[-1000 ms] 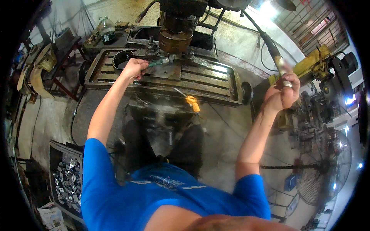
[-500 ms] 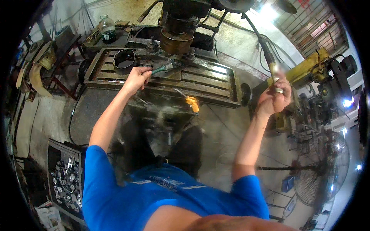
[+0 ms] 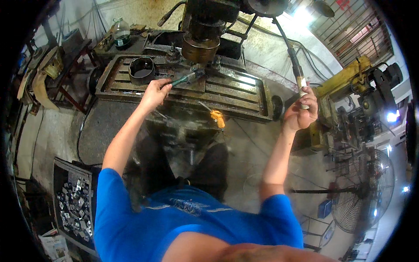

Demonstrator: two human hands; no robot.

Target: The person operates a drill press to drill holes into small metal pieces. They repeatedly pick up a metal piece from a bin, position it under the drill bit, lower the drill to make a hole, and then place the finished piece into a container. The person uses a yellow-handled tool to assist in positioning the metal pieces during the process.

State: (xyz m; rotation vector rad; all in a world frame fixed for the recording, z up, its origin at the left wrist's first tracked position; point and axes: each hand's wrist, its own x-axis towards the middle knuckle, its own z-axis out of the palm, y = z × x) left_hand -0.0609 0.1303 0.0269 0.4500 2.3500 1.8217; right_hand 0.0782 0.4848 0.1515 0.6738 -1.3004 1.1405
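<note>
My left hand (image 3: 156, 94) is closed around the green handle of a brush (image 3: 180, 81). The brush's far end reaches under the dark drill head (image 3: 200, 47), over the slotted machine table (image 3: 231, 92); what its tip touches is hard to make out. On the right, my right hand (image 3: 302, 110) grips the pale end of a long machine lever (image 3: 295, 65), which slants up to the machine. A round tin (image 3: 142, 70) with dark liquid stands on the table, left of the brush. An orange-handled tool (image 3: 217, 119) sits at the table's front edge.
At lower left stands a dark bin (image 3: 75, 205) of small metal pieces. A clear bottle (image 3: 121, 33) with dark liquid is at the back left. A large fan (image 3: 364, 192) stands at the right, below a yellow machine (image 3: 345, 83). My legs are under the table's front.
My right hand has swung the lever a little to the left. My left hand stays at nearly the same place with the brush.
</note>
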